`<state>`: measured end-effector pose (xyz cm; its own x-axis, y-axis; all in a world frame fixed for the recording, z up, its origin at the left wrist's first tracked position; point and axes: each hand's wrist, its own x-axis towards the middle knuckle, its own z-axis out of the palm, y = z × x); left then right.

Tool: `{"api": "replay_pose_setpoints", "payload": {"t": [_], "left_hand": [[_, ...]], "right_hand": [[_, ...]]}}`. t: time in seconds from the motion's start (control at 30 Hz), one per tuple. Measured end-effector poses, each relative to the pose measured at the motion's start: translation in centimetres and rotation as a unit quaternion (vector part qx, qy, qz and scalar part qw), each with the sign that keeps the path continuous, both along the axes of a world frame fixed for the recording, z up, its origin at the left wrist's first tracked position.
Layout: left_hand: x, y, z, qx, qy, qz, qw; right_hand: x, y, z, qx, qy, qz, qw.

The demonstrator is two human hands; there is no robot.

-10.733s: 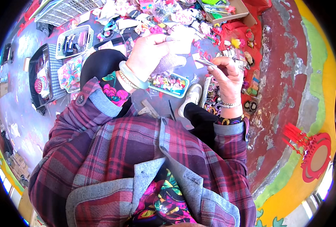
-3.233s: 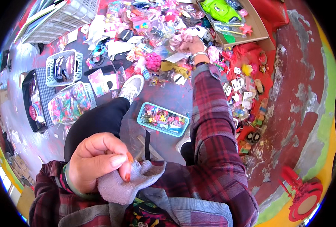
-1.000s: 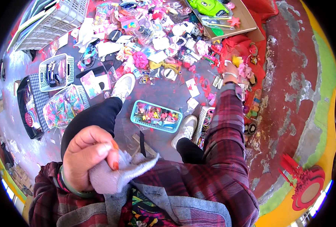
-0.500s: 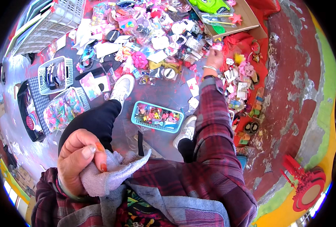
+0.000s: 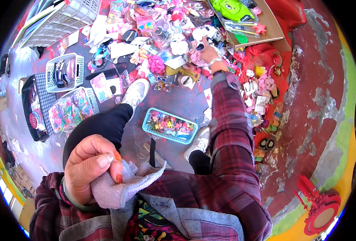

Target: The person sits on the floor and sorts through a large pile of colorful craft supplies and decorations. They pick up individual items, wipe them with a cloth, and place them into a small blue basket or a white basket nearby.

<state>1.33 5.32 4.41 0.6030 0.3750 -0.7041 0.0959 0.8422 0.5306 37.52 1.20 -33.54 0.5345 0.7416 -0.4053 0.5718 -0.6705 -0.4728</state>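
In the lower left, my left hand (image 5: 91, 166) is closed on a lilac-grey towelling cloth (image 5: 124, 186), which hangs from the palm toward my lap. Orange shows at two of its fingertips. My right hand (image 5: 211, 54) reaches over the far heap of hair accessories, index finger stretched out and the other fingers partly hidden. Just left of it lies a pink fabric bow (image 5: 196, 57). A white flower-shaped piece (image 5: 179, 47) and a bright pink flower (image 5: 156, 64) lie farther left in the heap.
Between my feet stands a light-blue basket (image 5: 147, 129) of small hair pieces. White baskets (image 5: 81, 64) and a dark bag (image 5: 27, 116) are at left, with a grey crate (image 5: 65, 24) behind. A cardboard tray (image 5: 280, 34) sits at far right, above accessories on red cloth (image 5: 280, 78).
My right hand has moved left and slightly farther away, from beside the red cloth to over the heap. My left hand still holds the cloth. The whole view has shifted slightly.
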Motion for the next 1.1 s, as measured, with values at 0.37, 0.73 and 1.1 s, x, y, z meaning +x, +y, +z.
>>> {"api": "replay_pose_setpoints", "payload": {"t": [0.37,0.73,1.1], "left_hand": [[-0.5,0.0,0.0,0.001,-0.009,0.0,1.0],[-0.7,-1.1,0.3,0.003,-0.016,0.019,1.0],[-1.0,-1.0,0.3,-0.019,-0.02,0.006,1.0]], "right_hand": [[-5.4,-3.5,1.7,0.095,-0.086,-0.093,0.987],[0.0,-19.2,3.4,0.228,0.093,-0.289,0.925],[13.1,-37.0,2.7,0.221,0.033,-0.585,0.779]]}}
